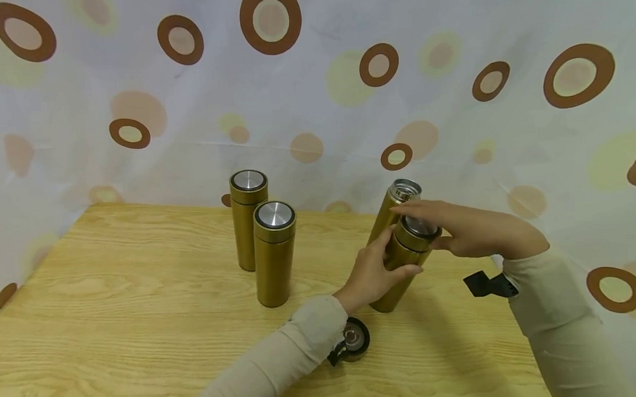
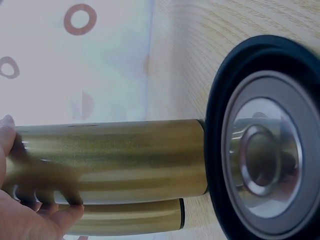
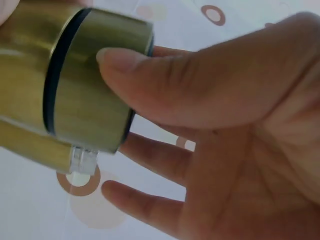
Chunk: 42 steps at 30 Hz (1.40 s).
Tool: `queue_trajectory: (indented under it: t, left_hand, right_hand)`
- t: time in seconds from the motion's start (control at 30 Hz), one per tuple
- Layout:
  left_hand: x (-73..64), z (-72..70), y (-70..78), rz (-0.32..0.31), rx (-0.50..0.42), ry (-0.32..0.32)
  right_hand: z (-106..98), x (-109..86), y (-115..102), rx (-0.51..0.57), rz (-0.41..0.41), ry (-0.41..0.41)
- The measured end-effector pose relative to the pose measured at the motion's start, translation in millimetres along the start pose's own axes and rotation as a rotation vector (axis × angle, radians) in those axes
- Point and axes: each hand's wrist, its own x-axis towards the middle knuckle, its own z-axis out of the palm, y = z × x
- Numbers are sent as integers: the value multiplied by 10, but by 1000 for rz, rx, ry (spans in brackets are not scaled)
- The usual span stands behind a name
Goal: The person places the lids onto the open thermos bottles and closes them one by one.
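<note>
My left hand (image 1: 373, 270) grips the body of a gold thermos flask (image 1: 393, 287), which has its lid on. The fingers wrap the flask in the left wrist view as well. My right hand (image 1: 471, 230) holds that flask's lid (image 3: 95, 85), the thumb against its side and the fingers round the far side. Just behind stands a second gold flask (image 1: 384, 218) without a lid, its bare steel neck (image 1: 405, 188) showing. An upturned lid (image 1: 358, 337) with a black rim lies on the table beside my left wrist.
Two lidded gold flasks (image 1: 276, 262) (image 1: 243, 225) stand upright, close together, left of my hands on the wooden table (image 1: 142, 324). A white sheet (image 1: 303, 104) with ring patterns hangs behind the table. A black strap piece (image 1: 489, 284) sticks out at my right sleeve.
</note>
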Motion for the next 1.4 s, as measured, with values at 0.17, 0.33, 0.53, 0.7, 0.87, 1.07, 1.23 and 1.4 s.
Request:
queue_trajectory:
  t: [0.17, 0.33, 0.53, 0.7, 0.87, 1.07, 1.23, 1.4]
  left_hand:
    - [0, 1, 8, -7, -3, -3]
    - [3, 13, 4, -2, 1, 2]
    - [1, 25, 4, 8, -10, 21]
    - [4, 29, -8, 18, -12, 24]
    - [3, 27, -11, 29, -8, 27]
    - [0, 37, -1, 28, -20, 27]
    - [-3, 38, 5, 22, -24, 24]
    - [-5, 26, 6, -5, -19, 20]
  right_hand:
    - [11, -4, 9, -17, 31, 9]
    - [32, -6, -9, -76, 47, 31]
    - [48, 13, -28, -120, 76, 63]
    - [61, 21, -45, -100, 112, 78]
    - [85, 44, -48, -102, 152, 93]
    - [128, 51, -36, -114, 172, 131]
    - [158, 48, -57, -117, 217, 148]
    - [168, 38, -63, -96, 228, 144]
